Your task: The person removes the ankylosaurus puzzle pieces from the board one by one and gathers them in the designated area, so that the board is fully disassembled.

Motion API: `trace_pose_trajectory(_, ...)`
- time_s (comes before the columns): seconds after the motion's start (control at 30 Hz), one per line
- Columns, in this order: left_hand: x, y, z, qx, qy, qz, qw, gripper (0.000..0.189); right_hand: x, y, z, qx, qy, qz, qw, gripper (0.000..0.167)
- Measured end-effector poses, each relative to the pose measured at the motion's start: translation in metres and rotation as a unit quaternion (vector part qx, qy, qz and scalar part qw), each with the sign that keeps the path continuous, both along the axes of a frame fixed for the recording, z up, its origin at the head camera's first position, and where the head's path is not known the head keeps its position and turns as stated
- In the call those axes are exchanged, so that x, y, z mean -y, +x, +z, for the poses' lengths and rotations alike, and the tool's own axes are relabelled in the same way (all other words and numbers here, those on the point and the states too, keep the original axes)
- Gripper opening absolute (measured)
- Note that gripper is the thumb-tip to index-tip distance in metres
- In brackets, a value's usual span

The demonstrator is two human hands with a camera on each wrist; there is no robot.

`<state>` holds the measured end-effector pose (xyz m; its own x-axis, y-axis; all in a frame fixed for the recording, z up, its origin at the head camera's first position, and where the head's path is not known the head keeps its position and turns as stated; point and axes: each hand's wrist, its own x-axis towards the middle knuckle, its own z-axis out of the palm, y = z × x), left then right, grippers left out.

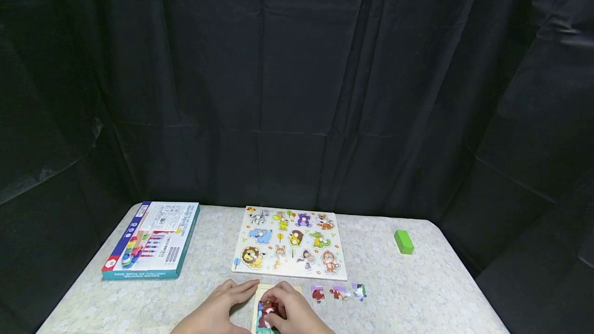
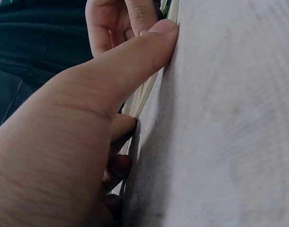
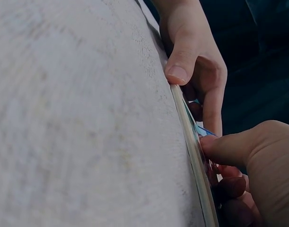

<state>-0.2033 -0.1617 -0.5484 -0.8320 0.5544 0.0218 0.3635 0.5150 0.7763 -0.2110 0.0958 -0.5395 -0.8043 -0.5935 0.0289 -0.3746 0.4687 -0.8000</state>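
A small wooden-framed jigsaw puzzle [image 1: 256,313] lies at the table's front edge, its picture partly hidden by my hands. My left hand [image 1: 220,305] rests along its left side, index finger stretched to the far edge, and the thumb [image 2: 151,45] touches its near corner. Over the picture, my right hand [image 1: 294,311] has curled fingers and pinches a dark red-brown puzzle piece [image 1: 267,318]. In the right wrist view, the right thumb [image 3: 224,147] presses down at the puzzle's surface. Three loose puzzle pieces [image 1: 339,292] lie to the right of the frame.
An animal peg-puzzle board [image 1: 286,259] lies just beyond the hands. At the left is a flat boxed toy set [image 1: 158,241], and at the right a green block [image 1: 404,241]. A black curtain [image 1: 297,92] hangs behind the patterned tablecloth [image 1: 408,293].
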Motion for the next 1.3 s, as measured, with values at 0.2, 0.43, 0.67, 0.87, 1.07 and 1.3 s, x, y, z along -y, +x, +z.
trace_pose_trajectory(0.2, 0.0, 0.0, 0.0, 0.0, -0.003, -0.002, 1.0, 0.098, 0.001, 0.0, 0.002, 0.007, 0.006, 0.001, 1.0, 0.022)
trace_pose_trajectory(0.43, 0.0, -0.002, -0.001, 0.015, -0.006, 0.002, 0.9999, 0.098, -0.001, -0.001, 0.001, -0.013, 0.01, 0.017, 0.9997, 0.024)
trace_pose_trajectory(0.67, -0.001, -0.002, 0.0, 0.019, -0.015, 0.004, 0.9997, 0.098, -0.003, -0.001, 0.003, -0.006, 0.004, 0.016, 0.9999, 0.024)
trace_pose_trajectory(0.87, -0.002, -0.001, 0.001, 0.013, -0.011, 0.004, 0.9998, 0.098, -0.003, -0.001, 0.005, -0.01, -0.003, 0.01, 0.9999, 0.022)
trace_pose_trajectory(1.07, -0.003, -0.001, 0.002, 0.023, -0.009, 0.009, 0.9997, 0.098, -0.004, 0.0, 0.013, -0.052, -0.003, 0.003, 0.9986, 0.026)
trace_pose_trajectory(1.3, -0.001, -0.001, 0.0, 0.0, -0.016, 0.006, 0.9999, 0.101, -0.01, -0.003, 0.022, -0.114, -0.045, -0.037, 0.9918, 0.027)
